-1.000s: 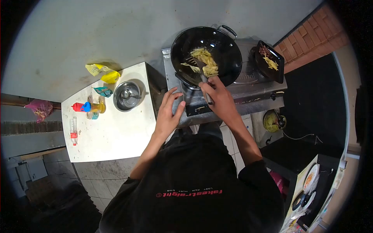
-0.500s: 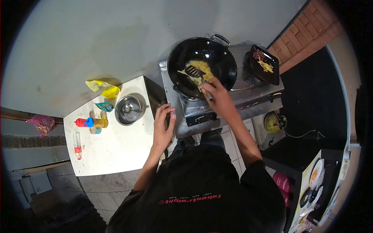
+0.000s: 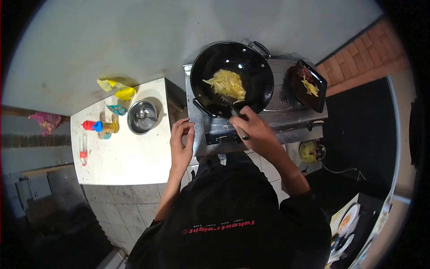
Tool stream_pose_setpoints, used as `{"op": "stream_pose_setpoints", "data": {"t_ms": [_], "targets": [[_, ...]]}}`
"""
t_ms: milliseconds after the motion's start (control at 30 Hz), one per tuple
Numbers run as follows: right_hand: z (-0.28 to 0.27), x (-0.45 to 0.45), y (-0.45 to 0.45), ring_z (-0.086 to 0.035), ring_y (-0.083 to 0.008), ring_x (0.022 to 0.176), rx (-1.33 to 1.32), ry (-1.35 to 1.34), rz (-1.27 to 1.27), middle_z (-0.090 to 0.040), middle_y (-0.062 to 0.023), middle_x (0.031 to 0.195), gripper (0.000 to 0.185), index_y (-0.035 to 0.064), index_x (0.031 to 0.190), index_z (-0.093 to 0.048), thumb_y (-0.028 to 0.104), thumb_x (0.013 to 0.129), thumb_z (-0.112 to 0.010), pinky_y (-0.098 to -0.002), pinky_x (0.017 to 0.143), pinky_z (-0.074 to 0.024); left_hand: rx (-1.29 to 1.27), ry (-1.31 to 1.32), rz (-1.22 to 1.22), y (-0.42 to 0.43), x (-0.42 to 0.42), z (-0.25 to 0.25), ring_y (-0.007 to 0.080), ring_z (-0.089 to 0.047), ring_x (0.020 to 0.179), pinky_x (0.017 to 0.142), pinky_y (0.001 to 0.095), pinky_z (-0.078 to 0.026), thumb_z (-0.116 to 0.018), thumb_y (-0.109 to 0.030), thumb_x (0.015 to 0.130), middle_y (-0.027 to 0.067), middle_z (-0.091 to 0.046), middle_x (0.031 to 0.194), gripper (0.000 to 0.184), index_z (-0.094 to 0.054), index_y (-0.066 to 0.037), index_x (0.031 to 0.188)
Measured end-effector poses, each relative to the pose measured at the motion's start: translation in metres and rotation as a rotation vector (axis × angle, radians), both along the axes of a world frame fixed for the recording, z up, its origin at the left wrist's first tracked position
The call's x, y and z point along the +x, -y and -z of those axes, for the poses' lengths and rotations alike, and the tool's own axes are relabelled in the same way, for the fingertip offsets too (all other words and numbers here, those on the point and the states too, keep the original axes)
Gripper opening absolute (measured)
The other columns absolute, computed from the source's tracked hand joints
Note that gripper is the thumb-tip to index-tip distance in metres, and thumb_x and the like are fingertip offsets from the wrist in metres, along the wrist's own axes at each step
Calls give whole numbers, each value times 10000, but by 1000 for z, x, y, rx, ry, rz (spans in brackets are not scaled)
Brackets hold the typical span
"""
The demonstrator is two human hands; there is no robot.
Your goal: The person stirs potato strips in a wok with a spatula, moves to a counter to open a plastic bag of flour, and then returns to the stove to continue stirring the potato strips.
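My right hand (image 3: 253,130) is closed around the handle of a slotted spatula (image 3: 234,104), whose head lies in a black wok (image 3: 260,80) at the near edge of some yellow food (image 3: 227,83). The wok sits on the left part of a steel gas stove (image 3: 286,107). My left hand (image 3: 182,141) holds nothing; its fingers are apart and slightly curled beside the stove's left edge. A black tray (image 3: 319,102) with yellow strips and reddish-brown pieces lies on the stove's right side.
On the white table (image 3: 130,168) at left are a steel bowl (image 3: 134,125) with a ladle, red and yellow squeeze bottles, a clear bottle (image 3: 83,148) and yellow packets. A gas cylinder (image 3: 308,151) stands below the stove's right side.
My right hand has drawn the spatula towards the near side of the wok. The food is gathered into a more compact heap. My left hand has shifted slightly left, away from the stove.
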State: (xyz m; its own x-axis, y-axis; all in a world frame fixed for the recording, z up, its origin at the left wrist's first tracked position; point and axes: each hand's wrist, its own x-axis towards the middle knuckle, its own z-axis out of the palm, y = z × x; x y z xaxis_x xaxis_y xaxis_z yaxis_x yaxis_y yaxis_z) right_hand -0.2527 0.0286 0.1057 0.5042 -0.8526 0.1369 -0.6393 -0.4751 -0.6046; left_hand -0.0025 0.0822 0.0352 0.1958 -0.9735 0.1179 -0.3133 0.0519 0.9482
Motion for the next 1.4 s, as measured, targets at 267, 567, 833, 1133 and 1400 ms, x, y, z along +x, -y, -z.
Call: {"op": "stream_pose_setpoints", "data": {"t_ms": [267, 567, 833, 1133, 1400], "targets": [[5, -50, 64, -653, -391, 858, -55, 257, 21, -563, -151, 936, 100, 73, 1060, -639, 94, 963, -650, -459, 742, -513, 23, 45, -100, 2, -49, -13, 219, -612, 1151, 955, 322, -510, -570, -72, 1027, 143, -586, 1287, 175, -653, 26, 1147], [-13, -80, 177, -651, -310, 971, -62, 288, -273, -660, -120, 1047, 207, 42, 1150, -698, 89, 950, -676, -380, 887, -512, -20, 38, -303, -17, -91, -23, 211, -607, 1163, 1012, 336, -474, -557, -78, 1041, 125, -590, 1286, 167, -645, 14, 1149], [-9, -41, 248, -657, -272, 999, -9, 238, -539, -682, -87, 1080, 220, 86, 1160, -729, 117, 946, -694, -380, 912, -513, -34, -7, -399, -42, -106, -13, 195, -646, 1064, 896, 308, -537, -566, -67, 1031, 116, -617, 1227, 154, -664, 12, 1120], [15, -34, 270, -653, -242, 1012, 247, 191, -770, -678, -65, 1047, 178, 96, 1113, -742, 126, 941, -707, -366, 943, -509, -11, -68, -461, -39, -106, -17, 192, -669, 1000, 868, 307, -536, -565, -87, 1041, 109, -614, 1224, 151, -656, 14, 1105], [-11, -58, 263, -652, -227, 1025, 271, 233, -655, -682, -57, 1092, 187, 73, 1128, -729, 156, 973, -664, -362, 926, -519, 14, -42, -386, -20, -104, -19, 191, -651, 1051, 893, 311, -534, -564, -89, 1042, 124, -609, 1236, 161, -661, 16, 1116]]}}
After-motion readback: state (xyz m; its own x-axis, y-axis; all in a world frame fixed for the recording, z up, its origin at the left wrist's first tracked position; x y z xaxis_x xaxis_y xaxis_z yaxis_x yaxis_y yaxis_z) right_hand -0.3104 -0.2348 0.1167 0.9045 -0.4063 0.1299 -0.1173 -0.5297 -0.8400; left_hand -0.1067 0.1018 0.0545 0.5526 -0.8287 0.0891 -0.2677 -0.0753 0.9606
